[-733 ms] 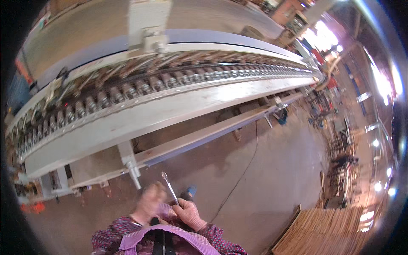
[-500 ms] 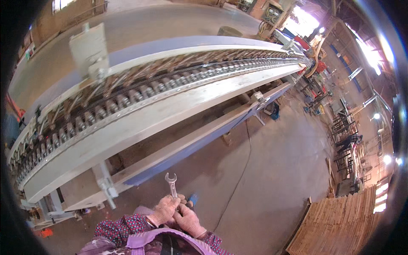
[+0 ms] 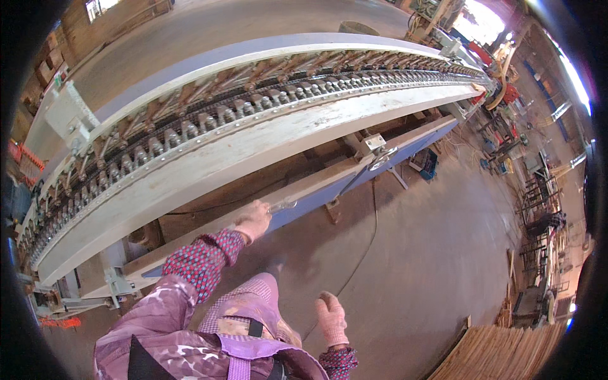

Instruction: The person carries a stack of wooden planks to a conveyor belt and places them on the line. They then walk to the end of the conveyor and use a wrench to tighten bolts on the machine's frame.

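Note:
My left hand, in a light pink work glove, reaches forward with its fingers closed round a metal wrench. The wrench's far end points right, over the blue lower rail of the long machine; whether it touches the rail I cannot tell. Lower and to the right, my right hand, gloved alike, hangs over the floor, away from the machine. Its fingers are curled in, and nothing shows in them.
A long pale machine beam with a row of metal fittings crosses ahead. A bracket sits on its lower rail. A cable runs along the floor. Stacked wood sheets lie at lower right.
My hands, together at the wrench before, are now apart. The left has carried the wrench forward to the rail; the right has let go and moved right. The view has shifted.

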The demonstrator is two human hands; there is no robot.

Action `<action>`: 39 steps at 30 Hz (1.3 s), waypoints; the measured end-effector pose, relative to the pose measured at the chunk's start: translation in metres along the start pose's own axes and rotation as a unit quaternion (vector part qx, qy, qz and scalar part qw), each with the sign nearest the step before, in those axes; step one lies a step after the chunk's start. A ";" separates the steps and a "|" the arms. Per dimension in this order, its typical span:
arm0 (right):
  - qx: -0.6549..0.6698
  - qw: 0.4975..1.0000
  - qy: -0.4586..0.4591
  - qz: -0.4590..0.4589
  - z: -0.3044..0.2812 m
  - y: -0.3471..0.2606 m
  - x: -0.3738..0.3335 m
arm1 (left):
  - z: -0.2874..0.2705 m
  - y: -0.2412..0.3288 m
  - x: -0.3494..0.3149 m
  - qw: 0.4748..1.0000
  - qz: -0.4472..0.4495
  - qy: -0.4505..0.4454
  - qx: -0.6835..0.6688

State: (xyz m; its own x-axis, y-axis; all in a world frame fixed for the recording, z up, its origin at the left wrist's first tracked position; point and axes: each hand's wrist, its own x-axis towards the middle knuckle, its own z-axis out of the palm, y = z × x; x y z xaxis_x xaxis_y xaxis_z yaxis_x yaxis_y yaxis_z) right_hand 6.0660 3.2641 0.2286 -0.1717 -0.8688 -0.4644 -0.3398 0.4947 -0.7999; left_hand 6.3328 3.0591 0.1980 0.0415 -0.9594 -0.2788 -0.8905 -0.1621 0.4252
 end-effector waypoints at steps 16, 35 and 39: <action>0.120 0.987 -0.059 0.092 -0.166 -0.103 0.347 | 0.099 0.074 0.156 0.984 -0.060 0.123 0.117; 0.279 0.869 -0.388 0.125 -0.168 -0.079 0.638 | 0.093 0.371 0.270 0.963 -0.020 0.158 -0.218; 0.378 0.744 -0.429 0.346 -0.182 -0.120 0.645 | 0.108 0.371 0.268 0.966 0.014 0.190 -0.174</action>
State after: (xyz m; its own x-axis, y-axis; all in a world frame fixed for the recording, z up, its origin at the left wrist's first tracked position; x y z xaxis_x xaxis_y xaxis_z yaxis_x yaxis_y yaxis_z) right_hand 5.8277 2.6410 0.0944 0.7002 -0.2289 -0.6763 0.2282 0.9693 -0.0917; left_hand 5.9646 2.7666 0.1878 0.2422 -0.9692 0.0442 -0.6902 -0.1401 0.7099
